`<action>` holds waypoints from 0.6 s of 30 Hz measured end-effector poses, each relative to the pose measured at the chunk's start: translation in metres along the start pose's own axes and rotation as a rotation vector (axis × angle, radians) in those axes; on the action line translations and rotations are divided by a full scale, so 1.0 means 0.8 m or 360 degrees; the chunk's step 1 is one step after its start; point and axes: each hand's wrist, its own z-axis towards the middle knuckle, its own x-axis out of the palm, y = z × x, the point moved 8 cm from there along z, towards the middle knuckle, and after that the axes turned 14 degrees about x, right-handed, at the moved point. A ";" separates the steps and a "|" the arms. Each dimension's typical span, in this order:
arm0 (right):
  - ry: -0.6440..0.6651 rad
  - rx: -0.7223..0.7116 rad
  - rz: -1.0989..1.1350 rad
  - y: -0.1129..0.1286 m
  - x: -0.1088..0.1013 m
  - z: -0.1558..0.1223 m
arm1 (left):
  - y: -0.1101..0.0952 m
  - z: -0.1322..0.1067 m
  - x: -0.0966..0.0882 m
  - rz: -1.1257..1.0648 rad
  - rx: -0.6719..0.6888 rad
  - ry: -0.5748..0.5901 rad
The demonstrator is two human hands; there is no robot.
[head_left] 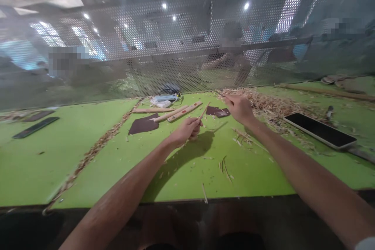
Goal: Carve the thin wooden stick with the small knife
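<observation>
My left hand [189, 129] is closed around a thin wooden stick [204, 111] that points up and to the right over the green table [88, 152]. My right hand [240, 108] is stretched further out and closed on a thin dark tool or stick [222, 94] that pokes out to its left. Between and beyond the hands lie a dark piece of sandpaper [217, 111], a larger dark sheet [143, 125] and two flat wooden sticks [184, 111].
A heap of wood shavings [269, 105] spreads at the right, beside a black phone [319, 130]. A line of shavings [96, 148] runs diagonally on the left. Dark flat items [35, 127] lie far left. A perforated screen [187, 47] closes the back, with people behind it.
</observation>
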 end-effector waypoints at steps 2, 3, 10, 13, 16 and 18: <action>0.0094 -0.0084 0.0140 0.014 0.007 -0.009 | 0.001 0.000 0.001 -0.0018 -0.0021 -0.0003; 0.0174 -0.0129 0.0193 0.022 0.014 -0.015 | 0.002 0.000 0.002 -0.0022 -0.0028 -0.0001; 0.0446 -0.0348 0.0128 0.055 0.047 -0.051 | 0.014 0.004 0.001 0.0060 0.0014 -0.0063; 0.0442 -0.0278 0.0149 0.048 0.044 -0.048 | 0.013 0.006 0.001 0.0122 0.0106 -0.0074; 0.0427 -0.0255 0.0128 0.042 0.043 -0.044 | 0.010 0.007 0.001 0.0191 0.0165 -0.0061; 0.0413 -0.0265 0.0083 0.041 0.044 -0.043 | 0.010 0.007 0.000 0.0210 0.0170 -0.0049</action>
